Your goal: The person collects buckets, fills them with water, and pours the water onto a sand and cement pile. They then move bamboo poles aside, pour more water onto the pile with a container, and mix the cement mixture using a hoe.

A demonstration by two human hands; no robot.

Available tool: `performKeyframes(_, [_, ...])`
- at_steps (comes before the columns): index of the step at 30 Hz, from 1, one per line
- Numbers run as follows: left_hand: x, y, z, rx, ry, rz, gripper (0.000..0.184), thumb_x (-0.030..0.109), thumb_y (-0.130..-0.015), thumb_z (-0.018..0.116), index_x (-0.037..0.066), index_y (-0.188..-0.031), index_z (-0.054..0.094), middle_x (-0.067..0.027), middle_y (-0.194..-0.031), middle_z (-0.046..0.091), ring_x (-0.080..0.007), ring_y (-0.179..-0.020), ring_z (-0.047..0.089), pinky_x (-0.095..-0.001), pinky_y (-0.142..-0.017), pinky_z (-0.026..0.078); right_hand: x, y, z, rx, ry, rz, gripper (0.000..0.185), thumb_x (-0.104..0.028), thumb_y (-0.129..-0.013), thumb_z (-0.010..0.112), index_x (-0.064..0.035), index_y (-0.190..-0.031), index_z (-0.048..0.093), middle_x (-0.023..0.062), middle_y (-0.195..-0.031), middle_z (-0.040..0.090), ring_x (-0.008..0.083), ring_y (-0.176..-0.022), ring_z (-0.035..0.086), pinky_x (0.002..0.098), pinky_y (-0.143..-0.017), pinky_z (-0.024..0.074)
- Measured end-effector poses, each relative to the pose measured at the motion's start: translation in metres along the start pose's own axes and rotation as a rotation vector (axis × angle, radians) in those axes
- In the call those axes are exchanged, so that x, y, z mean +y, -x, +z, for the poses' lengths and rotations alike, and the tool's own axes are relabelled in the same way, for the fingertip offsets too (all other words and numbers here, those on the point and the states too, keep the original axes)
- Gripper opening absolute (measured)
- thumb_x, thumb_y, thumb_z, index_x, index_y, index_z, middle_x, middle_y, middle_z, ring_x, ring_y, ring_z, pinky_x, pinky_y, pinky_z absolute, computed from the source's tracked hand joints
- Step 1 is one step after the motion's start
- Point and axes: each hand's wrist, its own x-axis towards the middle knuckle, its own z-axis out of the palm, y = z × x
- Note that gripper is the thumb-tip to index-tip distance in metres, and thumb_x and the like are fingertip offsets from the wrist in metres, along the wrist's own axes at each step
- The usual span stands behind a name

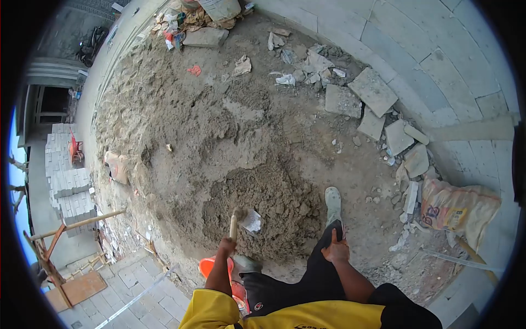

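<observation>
My left hand (227, 247) is closed round the wooden handle of a hoe (233, 227). The hoe's pale metal blade (252, 220) lies against damp, loose sandy mortar mix (285, 208). An orange-red bucket (207, 267) stands close beside my left forearm, partly hidden by it. My right hand (336, 250) rests on my right leg near the knee, thumb stretched out, holding no tool. Below that knee, a pale, muddy boot (333, 203) is planted at the right edge of the mix.
Broken concrete slabs (372, 92) line the block wall at right. A printed sack (457, 211) leans there. Another sack (116, 167) lies at left, near stacked pavers (66, 159) and a red wheelbarrow (75, 148). A wooden frame (55, 247) stands lower left.
</observation>
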Motion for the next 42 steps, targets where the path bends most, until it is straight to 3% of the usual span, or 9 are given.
performKeyframes(4, [0.033, 0.017, -0.026, 0.381, -0.493, -0.059, 0.023, 0.027, -0.082, 0.067, 0.012, -0.098, 0.074, -0.0185, -0.096, 0.071, -0.0356, -0.094, 0.068, -0.0439, -0.087, 0.054, 0.028, -0.039, -0.014, 0.024, 0.119, -0.155, 0.103, -0.057, -0.087, 0.056, -0.0144, -0.155, -0.009, 0.0332, -0.123, 0.054, 0.0386, -0.112, 0.060, 0.0425, -0.089, 0.0530])
performKeyframes(15, [0.057, -0.022, -0.026, 0.499, -0.494, -0.239, 0.024, 0.022, -0.083, 0.061, 0.012, -0.103, 0.072, -0.0156, -0.103, 0.070, -0.0355, -0.097, 0.068, -0.0446, -0.083, 0.055, 0.053, -0.059, -0.068, -0.071, 0.206, -0.173, 0.101, -0.054, -0.084, 0.061, -0.0127, -0.155, 0.003, 0.0303, -0.123, 0.057, 0.0415, -0.112, 0.059, 0.0468, -0.092, 0.0502])
performKeyframes(18, [0.102, 0.001, -0.036, 0.426, -0.465, -0.435, 0.028, 0.021, -0.090, 0.054, 0.013, -0.114, 0.065, -0.0144, -0.133, 0.051, -0.0335, -0.127, 0.048, -0.0671, -0.106, 0.027, 0.048, -0.075, -0.099, -0.131, 0.305, -0.188, 0.101, -0.058, -0.085, 0.058, -0.0118, -0.155, 0.002, 0.0299, -0.126, 0.056, 0.0414, -0.115, 0.058, 0.0486, -0.094, 0.0484])
performKeyframes(23, [0.150, 0.031, -0.022, 0.776, -0.538, 0.082, 0.035, 0.023, -0.091, 0.054, 0.010, -0.123, 0.058, -0.0162, -0.147, 0.040, -0.0348, -0.137, 0.035, -0.0636, -0.111, 0.022, 0.011, -0.085, -0.204, -0.062, 0.362, -0.110, 0.076, -0.064, -0.085, 0.052, -0.0026, -0.130, 0.057, 0.0274, -0.117, 0.063, 0.0415, -0.112, 0.061, 0.0478, -0.096, 0.0473])
performKeyframes(28, [0.159, 0.079, 0.086, -0.057, 0.109, 0.057, 0.054, 0.036, -0.087, 0.061, 0.000, -0.125, 0.057, -0.0267, -0.123, 0.059, -0.0356, -0.115, 0.058, -0.0408, -0.102, 0.043, -0.001, -0.126, -0.335, -0.107, -0.009, 0.139, 0.077, -0.069, -0.084, 0.053, -0.0008, -0.116, 0.065, 0.0193, -0.108, 0.068, 0.0391, -0.105, 0.064, 0.0562, -0.094, 0.0464])
performKeyframes(29, [0.188, 0.102, 0.064, -0.316, 0.300, -0.142, 0.051, 0.043, -0.088, 0.061, 0.002, -0.118, 0.063, -0.0232, -0.098, 0.068, -0.0327, -0.095, 0.067, -0.0411, -0.090, 0.050, -0.023, -0.117, -0.381, -0.059, -0.080, 0.148, 0.077, -0.069, -0.084, 0.053, -0.0008, -0.116, 0.065, 0.0193, -0.108, 0.068, 0.0391, -0.105, 0.064, 0.0562, -0.094, 0.0464])
performKeyframes(33, [0.259, 0.095, -0.005, -0.844, 0.144, -0.059, 0.063, 0.055, -0.086, 0.062, -0.005, -0.108, 0.066, -0.0203, -0.089, 0.070, -0.0286, -0.083, 0.069, -0.0404, -0.074, 0.053, -0.112, -0.020, -0.538, -0.453, -0.480, 0.139, 0.070, -0.061, -0.085, 0.060, -0.0086, -0.131, 0.055, 0.0080, -0.113, 0.066, 0.0283, -0.103, 0.063, 0.0558, -0.090, 0.0470])
performKeyframes(38, [0.332, 0.009, -0.069, 0.187, 0.676, -0.050, 0.043, 0.035, -0.090, 0.065, -0.003, -0.109, 0.066, -0.0120, -0.091, 0.072, -0.0296, -0.085, 0.068, -0.0404, -0.073, 0.053, -0.142, 0.011, -0.641, -0.361, -0.874, -0.125, 0.046, -0.045, -0.089, 0.066, -0.0187, -0.126, 0.057, 0.0007, -0.114, 0.064, 0.0178, -0.103, 0.060, 0.0441, -0.079, 0.0475])
performKeyframes(42, [0.472, -0.032, -0.200, 0.139, 1.326, -0.337, 0.038, 0.030, -0.089, 0.067, 0.001, -0.114, 0.065, -0.0124, -0.099, 0.071, -0.0328, -0.088, 0.068, -0.0416, -0.072, 0.053, -0.151, -0.021, -0.708, -0.164, -0.535, 0.049, 0.039, -0.037, -0.088, 0.065, -0.0112, -0.118, 0.064, 0.0031, -0.101, 0.067, 0.0156, -0.096, 0.064, 0.0372, -0.081, 0.0509])
